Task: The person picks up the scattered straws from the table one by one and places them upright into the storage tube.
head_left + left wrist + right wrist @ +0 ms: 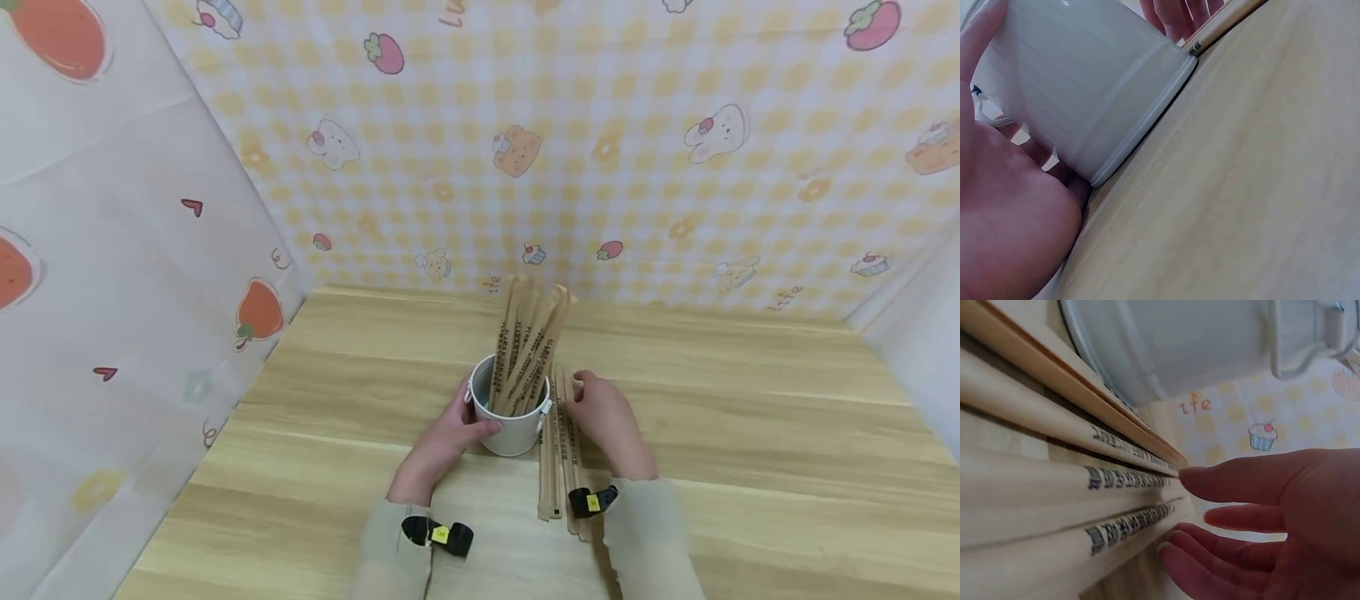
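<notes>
A small white metal bucket with side handle lugs stands upright on the table. Several paper-wrapped straws with dark printing lean inside it and stick out over its rim. My left hand grips the bucket from the left, thumb on the near side and fingers curled behind. More wrapped straws lie side by side on the table, just right of the bucket. At their far part is my right hand. In the right wrist view its thumb touches the straws, while the loosely bent fingers sit beside the outer one.
The wood-grain table extends to both sides. Behind it hangs a yellow checked cloth with cartoon prints, and a white printed cloth closes off the left. Each sleeve carries a black wrist camera.
</notes>
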### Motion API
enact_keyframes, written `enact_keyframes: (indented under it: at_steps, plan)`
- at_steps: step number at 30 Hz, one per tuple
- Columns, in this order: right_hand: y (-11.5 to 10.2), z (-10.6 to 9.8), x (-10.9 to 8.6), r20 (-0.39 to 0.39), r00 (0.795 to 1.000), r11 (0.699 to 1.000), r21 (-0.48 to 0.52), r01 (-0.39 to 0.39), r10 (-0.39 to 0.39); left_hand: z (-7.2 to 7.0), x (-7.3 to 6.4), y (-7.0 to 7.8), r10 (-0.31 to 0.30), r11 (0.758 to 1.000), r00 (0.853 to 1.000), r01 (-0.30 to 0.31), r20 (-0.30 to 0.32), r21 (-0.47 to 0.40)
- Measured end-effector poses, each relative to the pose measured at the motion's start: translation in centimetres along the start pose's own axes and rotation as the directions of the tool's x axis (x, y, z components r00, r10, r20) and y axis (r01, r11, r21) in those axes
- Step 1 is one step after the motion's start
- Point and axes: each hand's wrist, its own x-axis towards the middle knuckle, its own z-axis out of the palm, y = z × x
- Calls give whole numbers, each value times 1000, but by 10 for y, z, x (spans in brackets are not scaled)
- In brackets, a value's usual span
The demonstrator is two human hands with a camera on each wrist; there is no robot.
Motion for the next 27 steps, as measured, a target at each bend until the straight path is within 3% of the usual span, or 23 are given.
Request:
enact_keyframes:
  at_steps: [8,14,22,27]
  plan:
    - [-4,8,-3,-25,999,1000,-19,22,-23,-3,5,-17,27,1000,1000,-27,-1,6]
    - [0,7,-3,-17,1000,1000,11,23,-23,-5,2,-20,62,998,998,-61,-11,33]
    - [8,3,-5,18,998,994,86,-67,65,-2,2,-24,59,998,998,-59,-7,18]
    - [4,-4,-5,-32,997,991,116,-66,70,-3,2,-19,69,998,998,-69,-2,-2]
